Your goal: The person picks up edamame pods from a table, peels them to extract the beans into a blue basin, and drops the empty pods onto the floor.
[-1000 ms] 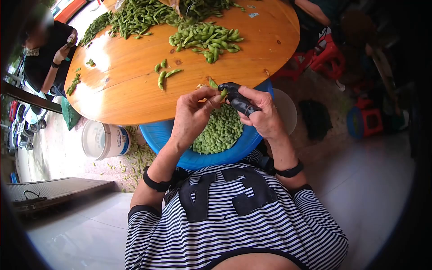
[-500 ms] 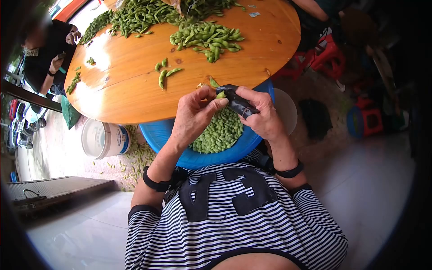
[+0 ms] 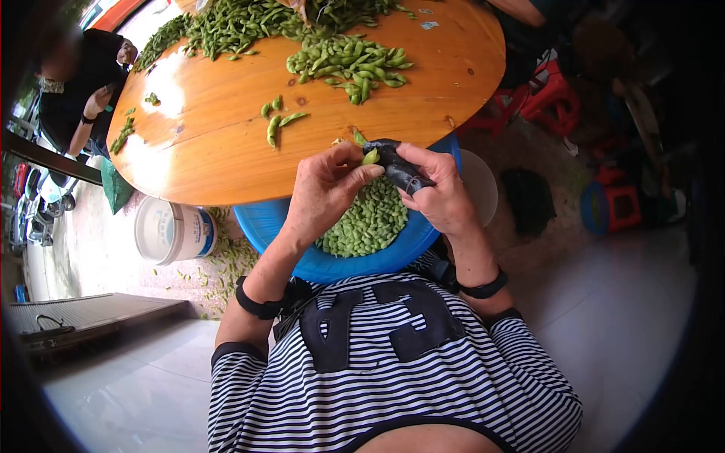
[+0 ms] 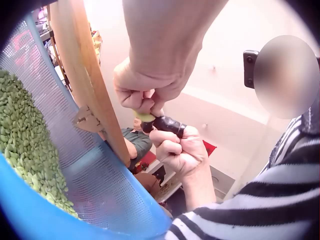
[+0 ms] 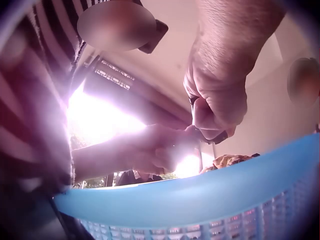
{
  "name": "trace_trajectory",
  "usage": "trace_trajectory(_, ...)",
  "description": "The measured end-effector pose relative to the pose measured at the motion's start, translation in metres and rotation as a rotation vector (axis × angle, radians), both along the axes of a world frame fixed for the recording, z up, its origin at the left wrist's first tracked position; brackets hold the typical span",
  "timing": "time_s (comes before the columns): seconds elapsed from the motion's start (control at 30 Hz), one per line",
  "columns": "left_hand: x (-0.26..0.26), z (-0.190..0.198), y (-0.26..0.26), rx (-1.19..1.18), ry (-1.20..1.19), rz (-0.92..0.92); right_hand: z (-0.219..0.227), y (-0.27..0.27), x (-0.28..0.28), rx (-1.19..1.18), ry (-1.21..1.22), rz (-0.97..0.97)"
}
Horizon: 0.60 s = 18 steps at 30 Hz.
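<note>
Above the beans, my left hand (image 3: 325, 189) pinches a green edamame pod (image 3: 370, 157) between thumb and fingers. My right hand (image 3: 442, 189) meets it from the other side, its black-covered thumb and fingertip (image 3: 400, 167) gripping the pod's other end. In the left wrist view the pod (image 4: 145, 117) shows as a small green patch between the two hands, the rest hidden by fingers. Below is a blue basket (image 3: 321, 268) holding many shelled green beans (image 3: 362, 223). The right wrist view shows the right hand (image 5: 215, 112) over the basket's rim (image 5: 190, 197).
A wooden table (image 3: 211, 158) overhangs the basket's far side. On it lie a heap of edamame pods (image 3: 234, 30), a smaller pile (image 3: 351, 64) and a few loose pods (image 3: 276, 128). A white bucket (image 3: 162, 230) stands left by scattered pods. Another person (image 3: 83, 98) sits at left.
My left thumb has come forward over the pod toward the black-covered fingertips, and less of the pod shows. The person at left has moved their hands apart.
</note>
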State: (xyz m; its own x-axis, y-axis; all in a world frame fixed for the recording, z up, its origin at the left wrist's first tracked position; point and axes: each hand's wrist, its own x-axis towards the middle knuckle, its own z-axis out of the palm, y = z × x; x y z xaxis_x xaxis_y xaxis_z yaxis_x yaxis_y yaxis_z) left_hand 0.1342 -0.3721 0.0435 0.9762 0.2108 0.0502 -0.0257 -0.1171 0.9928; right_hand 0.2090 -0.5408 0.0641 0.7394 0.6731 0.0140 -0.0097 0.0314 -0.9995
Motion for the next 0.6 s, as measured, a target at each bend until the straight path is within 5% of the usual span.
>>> trace_trajectory(0.2,-0.002,0.012,0.009,-0.011,0.030,-0.026,-0.007,-0.005,0.003,0.009,0.032,0.009)
trace_trajectory(0.3,-0.003,0.018,0.023,-0.240,0.168,-0.180,-0.008,-0.004,0.004,0.045,0.146,0.101)
trace_trajectory(0.47,-0.004,0.006,0.017,-0.533,0.154,-0.193,0.004,0.013,-0.024,-0.255,-0.834,-0.156)
trace_trajectory(0.6,-0.003,0.001,-0.002,-0.736,0.067,-0.135,0.005,0.014,-0.036,-0.309,-0.865,-0.181)
